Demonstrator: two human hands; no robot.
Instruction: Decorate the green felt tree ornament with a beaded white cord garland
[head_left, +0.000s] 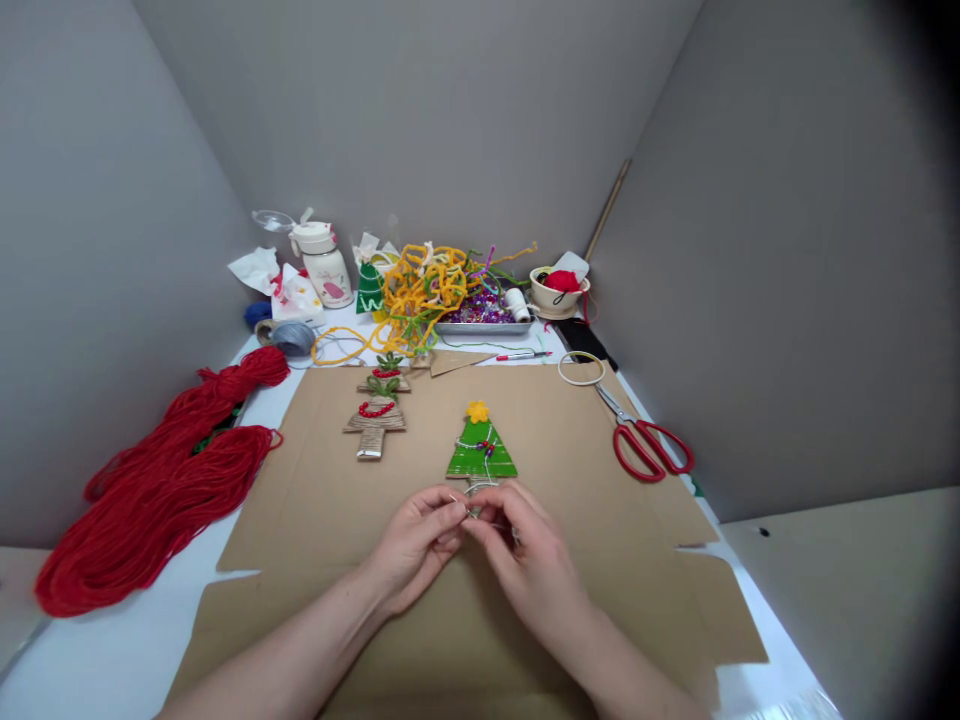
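A green yarn-wrapped Christmas tree [469, 458] with a yellow flower on top lies flat on the cardboard, several red and purple beads on its front. White thread [490, 470] runs from the beads down to my hands, just below the tree. My left hand [424, 540] is closed, thumb and forefinger pinching the thin thread. Close against it, my right hand [529, 545] is also closed in a pinch on the thread. Whether a needle or bead is between the fingertips is too small to tell. The tree's trunk is partly hidden by my hands.
Twine-wrapped trees [373, 430] lie left on the cardboard sheet [300, 520]. Red-handled scissors [645, 440] and a hoop [581, 368] are at right. Red yarn [172, 480] fills the left. Behind are a bead tray [487, 328], orange yarn [427, 285], a bottle [326, 270] and a bowl [559, 300].
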